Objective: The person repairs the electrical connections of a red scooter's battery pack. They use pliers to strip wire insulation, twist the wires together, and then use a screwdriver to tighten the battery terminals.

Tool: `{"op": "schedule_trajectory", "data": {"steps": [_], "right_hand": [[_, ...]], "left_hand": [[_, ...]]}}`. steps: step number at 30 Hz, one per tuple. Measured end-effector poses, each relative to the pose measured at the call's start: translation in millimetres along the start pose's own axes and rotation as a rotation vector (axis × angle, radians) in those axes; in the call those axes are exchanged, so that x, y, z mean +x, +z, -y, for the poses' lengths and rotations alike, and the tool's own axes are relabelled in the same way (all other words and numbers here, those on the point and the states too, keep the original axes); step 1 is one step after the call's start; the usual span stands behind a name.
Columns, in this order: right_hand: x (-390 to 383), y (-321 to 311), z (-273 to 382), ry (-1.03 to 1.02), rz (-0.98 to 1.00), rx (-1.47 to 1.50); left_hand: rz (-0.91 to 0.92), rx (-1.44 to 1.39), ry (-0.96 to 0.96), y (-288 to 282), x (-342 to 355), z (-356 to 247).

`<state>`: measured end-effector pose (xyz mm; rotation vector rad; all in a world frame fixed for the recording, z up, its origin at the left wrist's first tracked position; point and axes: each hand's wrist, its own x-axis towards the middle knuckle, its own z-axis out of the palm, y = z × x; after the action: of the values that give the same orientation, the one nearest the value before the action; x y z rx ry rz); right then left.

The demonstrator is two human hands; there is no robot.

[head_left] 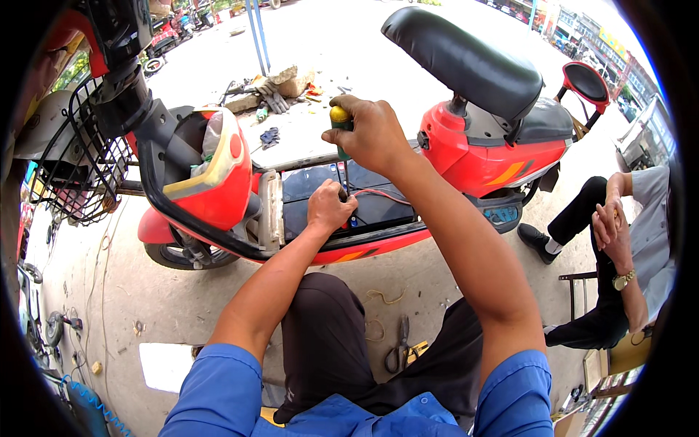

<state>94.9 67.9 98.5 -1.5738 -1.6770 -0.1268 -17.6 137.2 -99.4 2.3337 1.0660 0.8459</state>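
At the centre of the frame, the person's right hand (375, 135) is wrapped around the yellow-and-green handle of a screwdriver (340, 116), its thumb and fingers closed on the grip. The tool stands nearly upright, its shaft running down into the open floor bay of a red scooter (451, 142), which spans the upper half of the frame. Just below, the left hand (331, 207) is at the shaft's lower end with its fingers curled; whether it pinches the shaft or a small part beside it cannot be told. Dark battery blocks (382, 211) sit side by side in the bay, right of the left hand and beneath it, with a red wire (382, 194) crossing over them toward the right.

The step in hand looks like working a fastener at a battery terminal, though the fingers hide the tip and the direction of turning cannot be told. The next move likely calls for a steady downward push and a straight twist by the right hand, with the left guiding the tip and the metal shaft clear of neighbouring terminals. A pair of scissors (399, 346) lies on the ground at the lower centre
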Motion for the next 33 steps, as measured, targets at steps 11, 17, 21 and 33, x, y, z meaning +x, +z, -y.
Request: {"op": "schedule_trajectory", "data": {"steps": [11, 17, 21, 33], "right_hand": [[-2.6, -0.1, 1.1, -0.018, -0.032, -0.012], [-0.4, 5.9, -9.5, 0.002, -0.04, 0.069], [-3.3, 7.3, -0.9, 0.034, -0.067, 0.004], [-6.3, 3.0, 3.1, 0.105, -0.018, 0.017]], "left_hand": [[-0.017, -0.011, 0.015, 1.4, 0.0, 1.1], [-0.026, 0.0, 0.022, 1.5, -0.6, 2.8], [-0.015, -0.008, 0.014, 0.6, -1.2, 1.5], [-0.011, -0.01, 0.017, 1.5, -1.6, 1.6]]}}
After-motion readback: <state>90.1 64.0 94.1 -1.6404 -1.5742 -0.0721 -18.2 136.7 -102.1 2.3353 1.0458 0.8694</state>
